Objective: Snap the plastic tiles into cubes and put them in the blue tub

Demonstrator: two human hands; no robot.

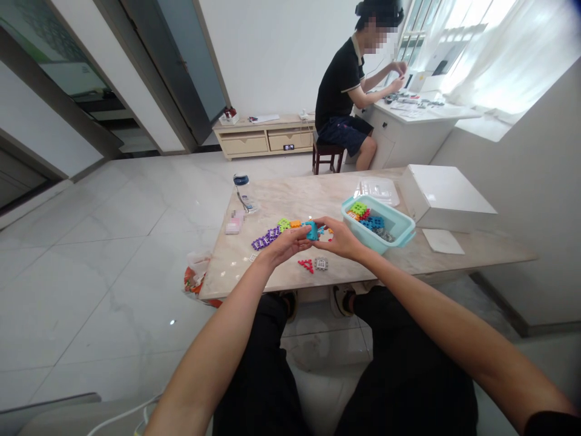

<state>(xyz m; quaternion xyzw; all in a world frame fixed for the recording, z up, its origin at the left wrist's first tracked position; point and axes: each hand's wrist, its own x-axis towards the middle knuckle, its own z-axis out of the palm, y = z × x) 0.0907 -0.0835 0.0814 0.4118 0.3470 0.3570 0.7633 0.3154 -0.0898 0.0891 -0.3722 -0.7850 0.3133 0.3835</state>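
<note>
Both hands meet above the table around a small blue plastic piece (311, 231). My left hand (290, 242) grips its left side, and my right hand (338, 238) has its fingers on the right side. Purple pieces (265, 240) lie in a row left of my left hand, with a green piece (284, 224) and an orange piece (295, 224) behind it. Nearer the front edge are a red triangular piece (306, 265) and a grey piece (321, 263). Small pieces behind my fingers are partly hidden.
A light blue bin (399, 233) of coloured pieces stands right of my hands. Beyond are a clear plastic tray (379, 191) and a white box (449, 194). A bottle (245, 194) stands at the left. Another person (340, 85) sits at a white desk behind.
</note>
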